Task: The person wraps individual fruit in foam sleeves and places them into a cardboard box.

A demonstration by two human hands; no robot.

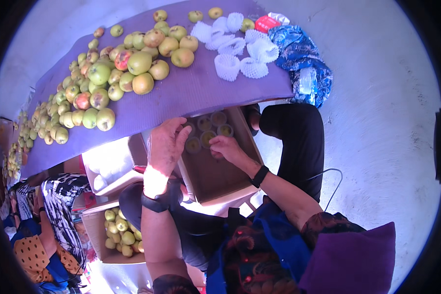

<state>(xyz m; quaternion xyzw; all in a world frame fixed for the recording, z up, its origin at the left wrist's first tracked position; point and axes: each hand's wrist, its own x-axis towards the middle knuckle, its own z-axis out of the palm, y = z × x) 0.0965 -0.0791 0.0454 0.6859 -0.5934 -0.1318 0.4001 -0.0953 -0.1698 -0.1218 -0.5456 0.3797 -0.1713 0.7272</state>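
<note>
A cardboard box sits between my knees, partly under the table's edge. In its far part stand several apples in white foam nets; the near part shows bare brown cardboard. My left hand is raised over the box's left rim, thumb and fingers apart, with nothing seen in it. Its thumb tip overlaps one netted fruit in the picture. Inside the box, my right hand has its bent fingertips at the edge of a netted apple. Whether they grip it is hidden.
Many loose apples cover the purple tabletop. Foam nets and a blue patterned cloth lie to the right. Left of me are a box of foam nets, a box of apples and a seated person.
</note>
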